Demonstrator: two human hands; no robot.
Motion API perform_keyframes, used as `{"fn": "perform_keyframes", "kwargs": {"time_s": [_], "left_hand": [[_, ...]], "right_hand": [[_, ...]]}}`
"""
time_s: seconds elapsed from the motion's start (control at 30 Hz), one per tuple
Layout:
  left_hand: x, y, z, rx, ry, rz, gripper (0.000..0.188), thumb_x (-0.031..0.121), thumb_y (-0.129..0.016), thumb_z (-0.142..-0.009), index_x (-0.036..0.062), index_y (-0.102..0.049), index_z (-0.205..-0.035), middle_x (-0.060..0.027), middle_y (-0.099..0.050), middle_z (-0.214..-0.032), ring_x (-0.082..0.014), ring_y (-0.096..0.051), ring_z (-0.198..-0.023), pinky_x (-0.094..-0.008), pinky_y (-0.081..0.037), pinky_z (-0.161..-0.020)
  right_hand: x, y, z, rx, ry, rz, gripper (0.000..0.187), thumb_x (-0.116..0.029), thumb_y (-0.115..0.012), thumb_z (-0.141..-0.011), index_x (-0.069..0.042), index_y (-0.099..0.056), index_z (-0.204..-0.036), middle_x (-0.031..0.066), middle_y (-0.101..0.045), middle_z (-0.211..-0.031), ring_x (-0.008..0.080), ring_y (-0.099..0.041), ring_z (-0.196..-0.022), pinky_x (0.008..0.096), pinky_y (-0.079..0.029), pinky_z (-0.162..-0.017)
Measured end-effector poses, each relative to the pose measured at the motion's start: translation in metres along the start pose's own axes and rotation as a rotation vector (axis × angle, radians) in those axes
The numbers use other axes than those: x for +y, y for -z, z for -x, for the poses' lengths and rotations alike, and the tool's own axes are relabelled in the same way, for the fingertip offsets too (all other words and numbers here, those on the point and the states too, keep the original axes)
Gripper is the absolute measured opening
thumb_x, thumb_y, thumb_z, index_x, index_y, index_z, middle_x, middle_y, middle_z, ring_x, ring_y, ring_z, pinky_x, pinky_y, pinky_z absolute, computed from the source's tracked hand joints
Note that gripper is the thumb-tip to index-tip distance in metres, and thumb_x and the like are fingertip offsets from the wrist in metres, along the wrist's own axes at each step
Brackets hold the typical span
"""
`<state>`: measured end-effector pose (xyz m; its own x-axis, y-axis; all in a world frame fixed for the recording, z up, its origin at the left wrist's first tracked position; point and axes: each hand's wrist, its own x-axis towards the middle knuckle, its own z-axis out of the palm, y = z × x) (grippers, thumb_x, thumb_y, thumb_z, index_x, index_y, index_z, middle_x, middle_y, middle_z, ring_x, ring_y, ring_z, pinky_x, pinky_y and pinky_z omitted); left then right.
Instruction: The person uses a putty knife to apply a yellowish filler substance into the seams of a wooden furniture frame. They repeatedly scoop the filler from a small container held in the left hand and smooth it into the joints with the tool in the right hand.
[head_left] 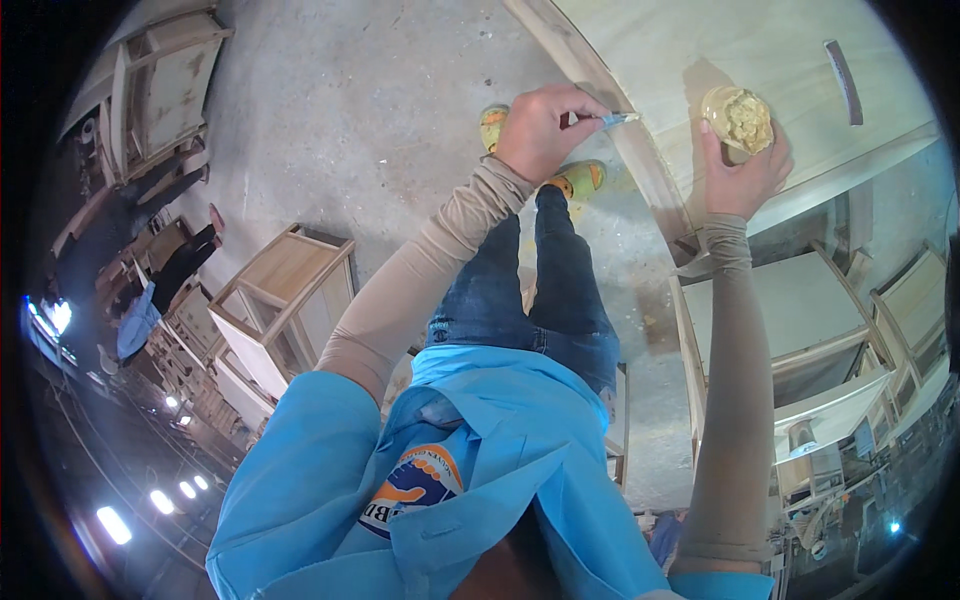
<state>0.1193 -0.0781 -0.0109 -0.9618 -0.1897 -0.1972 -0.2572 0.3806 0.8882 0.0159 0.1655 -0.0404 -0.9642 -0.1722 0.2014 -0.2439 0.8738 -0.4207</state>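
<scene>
My left hand [540, 125] pinches a small, thin blue scraper [616, 119] between thumb and fingertips. A bit of pale paste shows at the scraper's tip, which is at the wooden edge strip [612, 95] of a large pale plywood panel [660, 40]. Over the panel, my right hand [745, 178] is wrapped round a small cup [715, 100] heaped with lumpy yellowish wood filler [746, 120]. The cup's base is hidden, so I cannot tell whether it touches the panel.
A dark curved strip [845, 82] lies on the panel. Unfinished wooden cabinet frames stand at left [280, 290] and right [785, 340]. Another person [165, 280] is at far left. My feet in yellow clogs [580, 178] stand on the concrete floor [370, 90] beside the panel.
</scene>
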Motion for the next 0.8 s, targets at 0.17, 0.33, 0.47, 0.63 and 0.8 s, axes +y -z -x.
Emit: {"fn": "perform_keyframes", "kwargs": {"time_s": [0.17, 0.33, 0.47, 0.63, 0.8], "left_hand": [[-0.012, 0.017, -0.014, 0.197, -0.049, -0.008, 0.015, 0.006, -0.075, -0.086, 0.0077, -0.079, -0.1, -0.0023, -0.072, -0.087, -0.0102, -0.055, -0.067, -0.026, -0.047, -0.062], [-0.009, 0.002, -0.005, 0.096, -0.05, 0.027, 0.015, 0.005, -0.074, -0.086, 0.0076, -0.079, -0.1, -0.0024, -0.072, -0.088, -0.0109, -0.057, -0.069, -0.0267, -0.048, -0.062], [0.002, -0.009, 0.01, -0.08, -0.049, 0.039, 0.015, 0.004, -0.073, -0.087, 0.0069, -0.078, -0.101, -0.0028, -0.072, -0.088, -0.0108, -0.058, -0.071, -0.0265, -0.048, -0.063], [-0.003, 0.01, -0.003, -0.063, -0.001, 0.198, 0.014, 0.004, -0.072, -0.089, 0.0046, -0.078, -0.102, -0.0023, -0.072, -0.092, -0.0088, -0.06, -0.078, -0.0252, -0.049, -0.069], [-0.012, 0.059, -0.045, -0.143, -0.122, 0.043, 0.015, 0.005, -0.073, -0.091, 0.0022, -0.076, -0.105, -0.0014, -0.071, -0.098, -0.0082, -0.062, -0.085, -0.0241, -0.051, -0.073]], "right_hand": [[0.003, 0.0, -0.002, 0.011, 0.026, -0.028, 0.079, -0.053, -0.087, -0.071, -0.008, -0.061, -0.131, 0.0059, -0.053, -0.136, 0.0322, -0.045, -0.13, 0.0568, -0.032, -0.111], [-0.002, 0.002, -0.002, 0.004, -0.004, 0.012, 0.081, -0.05, -0.087, -0.071, -0.004, -0.059, -0.131, 0.0069, -0.052, -0.136, 0.0333, -0.045, -0.129, 0.0537, -0.033, -0.111], [-0.005, 0.003, -0.001, -0.012, 0.018, 0.004, 0.079, -0.047, -0.087, -0.072, -0.002, -0.058, -0.131, 0.0084, -0.051, -0.137, 0.034, -0.044, -0.128, 0.0509, -0.035, -0.111], [-0.007, 0.004, -0.001, 0.01, 0.01, -0.012, 0.077, -0.045, -0.087, -0.072, -0.004, -0.059, -0.131, 0.0092, -0.053, -0.135, 0.0336, -0.045, -0.127, 0.0496, -0.035, -0.11], [-0.007, 0.004, -0.002, 0.048, 0.035, -0.035, 0.073, -0.044, -0.086, -0.072, -0.006, -0.061, -0.13, 0.0087, -0.055, -0.134, 0.0331, -0.048, -0.126, 0.0483, -0.036, -0.109]]}}
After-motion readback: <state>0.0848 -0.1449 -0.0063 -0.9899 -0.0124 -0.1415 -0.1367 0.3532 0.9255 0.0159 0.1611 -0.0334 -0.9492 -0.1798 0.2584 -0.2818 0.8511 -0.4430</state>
